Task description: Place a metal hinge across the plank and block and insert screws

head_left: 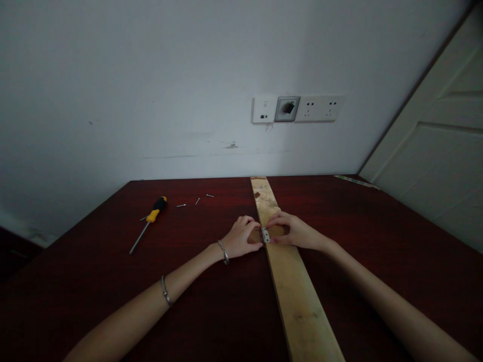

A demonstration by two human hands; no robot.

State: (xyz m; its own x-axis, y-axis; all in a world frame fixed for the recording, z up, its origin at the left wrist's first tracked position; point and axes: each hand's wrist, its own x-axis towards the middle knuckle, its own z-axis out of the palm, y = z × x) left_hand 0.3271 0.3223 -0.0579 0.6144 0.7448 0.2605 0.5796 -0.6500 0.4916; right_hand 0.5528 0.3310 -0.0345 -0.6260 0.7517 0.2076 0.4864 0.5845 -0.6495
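A long pale wooden board (302,301) lies flat, running away from me towards the wall. On its left edge sits a small silver metal hinge (266,235), its screw holes showing. From the left, my left hand (245,237) curls its thumb and fingertips around the hinge's side. My right hand (296,231) rests over the board, its thumb and fingers curved to grip the hinge from the right. Exact fingertip contact is too small to make out. Both hands have a gap between thumb and forefinger.
On the dark red table (219,301), left of the board, lies a yellow and black screwdriver (153,216). Several small screws (181,205) are scattered near it. Behind stands a white wall with sockets (319,109). A thin strip (356,181) lies at the back right, beside a white door (433,141).
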